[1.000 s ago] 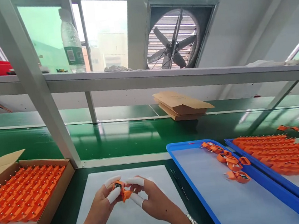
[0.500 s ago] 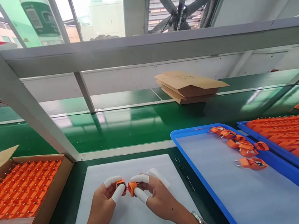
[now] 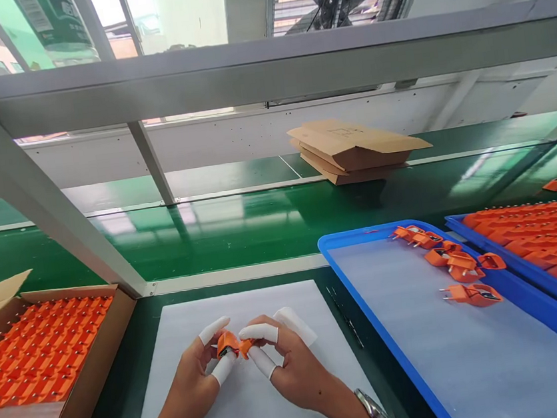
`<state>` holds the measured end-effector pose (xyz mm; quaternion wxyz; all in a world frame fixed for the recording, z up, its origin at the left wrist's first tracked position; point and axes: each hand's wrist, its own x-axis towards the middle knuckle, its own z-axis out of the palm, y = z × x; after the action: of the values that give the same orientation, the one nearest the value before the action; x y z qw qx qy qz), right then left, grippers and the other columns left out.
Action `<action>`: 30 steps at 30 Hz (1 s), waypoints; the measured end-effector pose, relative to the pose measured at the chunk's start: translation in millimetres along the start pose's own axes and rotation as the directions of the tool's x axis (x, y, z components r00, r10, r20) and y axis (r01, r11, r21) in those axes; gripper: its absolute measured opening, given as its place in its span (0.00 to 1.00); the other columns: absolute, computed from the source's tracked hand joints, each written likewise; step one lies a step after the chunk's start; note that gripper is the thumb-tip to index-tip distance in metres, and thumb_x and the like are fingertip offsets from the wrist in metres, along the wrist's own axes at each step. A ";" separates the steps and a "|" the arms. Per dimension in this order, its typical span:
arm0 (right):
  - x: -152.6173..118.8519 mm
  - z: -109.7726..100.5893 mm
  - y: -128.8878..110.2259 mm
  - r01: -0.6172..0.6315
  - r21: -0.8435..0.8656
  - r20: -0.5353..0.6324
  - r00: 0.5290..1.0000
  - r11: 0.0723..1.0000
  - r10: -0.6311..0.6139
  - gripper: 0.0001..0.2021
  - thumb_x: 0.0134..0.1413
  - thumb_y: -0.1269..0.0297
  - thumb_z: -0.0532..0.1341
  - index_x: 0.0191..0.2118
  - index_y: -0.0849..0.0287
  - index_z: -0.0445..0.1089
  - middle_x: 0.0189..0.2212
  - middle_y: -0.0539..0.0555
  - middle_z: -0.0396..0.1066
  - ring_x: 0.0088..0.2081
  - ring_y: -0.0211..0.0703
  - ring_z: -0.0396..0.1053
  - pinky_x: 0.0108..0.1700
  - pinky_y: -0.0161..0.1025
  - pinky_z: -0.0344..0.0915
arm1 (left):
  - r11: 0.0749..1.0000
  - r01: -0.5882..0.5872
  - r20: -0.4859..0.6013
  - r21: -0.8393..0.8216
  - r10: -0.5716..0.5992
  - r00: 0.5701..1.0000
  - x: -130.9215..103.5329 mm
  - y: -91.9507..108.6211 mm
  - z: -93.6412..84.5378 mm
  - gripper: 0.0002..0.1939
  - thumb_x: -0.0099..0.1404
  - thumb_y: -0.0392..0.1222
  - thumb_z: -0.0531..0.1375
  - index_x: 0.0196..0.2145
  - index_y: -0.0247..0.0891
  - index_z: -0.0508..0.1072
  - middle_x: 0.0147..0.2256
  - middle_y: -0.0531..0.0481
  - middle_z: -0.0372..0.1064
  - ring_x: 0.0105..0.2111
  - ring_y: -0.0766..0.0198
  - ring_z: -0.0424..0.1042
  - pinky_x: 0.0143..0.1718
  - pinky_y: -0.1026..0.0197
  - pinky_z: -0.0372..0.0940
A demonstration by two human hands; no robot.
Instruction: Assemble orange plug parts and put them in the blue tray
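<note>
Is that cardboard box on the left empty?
No, the cardboard box on the left holds rows of orange parts packed closely together.

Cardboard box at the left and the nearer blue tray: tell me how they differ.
The cardboard box is brown with raised flaps; the nearer blue tray has a plain rim and no flaps. The box holds orange pieces in tight, even rows, while the tray has a few loose orange pieces scattered along its right side. Both have a pale lining.
</note>
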<state>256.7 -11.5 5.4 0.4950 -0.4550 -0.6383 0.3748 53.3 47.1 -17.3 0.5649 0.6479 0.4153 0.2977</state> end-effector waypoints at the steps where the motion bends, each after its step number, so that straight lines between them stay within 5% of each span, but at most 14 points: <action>1: 0.1 0.3 -1.2 0.020 -0.007 0.016 1.000 1.000 -0.019 0.17 0.62 0.75 0.56 0.50 0.49 0.72 0.46 0.51 0.73 0.46 0.42 0.70 0.51 0.43 0.70 | 0.999 -0.034 0.027 0.020 0.033 0.999 -0.5 1.7 -0.7 0.26 0.67 0.44 0.63 0.62 0.46 0.68 0.53 0.45 0.72 0.52 0.55 0.73 0.55 0.51 0.71; 4: 0.6 1.7 -2.7 0.042 -0.021 0.022 0.999 0.999 -0.041 0.16 0.61 0.76 0.57 0.48 0.49 0.73 0.47 0.52 0.72 0.47 0.42 0.70 0.51 0.43 0.70 | 0.991 -0.118 0.059 0.069 0.114 0.992 -1.5 6.4 -1.7 0.19 0.69 0.42 0.59 0.57 0.47 0.72 0.53 0.44 0.70 0.51 0.55 0.73 0.52 0.53 0.72; 8: 1.2 5.2 -1.6 0.005 0.018 0.027 1.000 1.000 -0.005 0.13 0.59 0.72 0.62 0.47 0.49 0.74 0.47 0.51 0.72 0.46 0.42 0.71 0.48 0.41 0.72 | 0.984 -0.161 -0.071 0.077 0.167 0.983 -0.2 0.8 -0.4 0.17 0.67 0.38 0.60 0.53 0.46 0.74 0.49 0.46 0.72 0.49 0.56 0.74 0.53 0.52 0.73; 18: 1.4 7.7 9.3 -0.180 0.186 0.002 0.983 0.966 0.183 0.14 0.60 0.68 0.64 0.52 0.51 0.73 0.51 0.53 0.72 0.50 0.44 0.74 0.55 0.44 0.73 | 0.989 -0.067 -0.168 -0.132 0.044 0.985 -0.7 -7.1 5.6 0.22 0.66 0.46 0.63 0.57 0.43 0.72 0.57 0.43 0.74 0.58 0.51 0.72 0.62 0.47 0.68; 27: 0.2 19.8 3.5 -0.036 0.036 -0.182 0.982 0.999 0.042 0.05 0.62 0.62 0.64 0.41 0.52 0.76 0.43 0.55 0.75 0.46 0.48 0.74 0.49 0.47 0.76 | 0.983 -0.167 -0.238 0.081 0.182 0.954 -2.7 -11.0 12.4 0.15 0.68 0.45 0.62 0.51 0.44 0.75 0.53 0.44 0.75 0.53 0.53 0.76 0.56 0.48 0.73; 30: -1.0 23.8 2.7 -0.127 0.090 -0.212 0.967 0.988 0.143 0.11 0.60 0.58 0.66 0.48 0.53 0.75 0.43 0.56 0.76 0.45 0.49 0.75 0.50 0.48 0.77 | 0.981 -0.167 -0.277 0.096 0.188 0.942 -4.2 -13.8 15.3 0.15 0.67 0.45 0.63 0.51 0.44 0.75 0.53 0.44 0.75 0.52 0.54 0.77 0.56 0.49 0.73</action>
<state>234.3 -12.2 -2.9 0.5524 -0.5167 -0.5328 0.3795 61.6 36.2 -33.3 0.4467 0.6528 0.4424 0.4226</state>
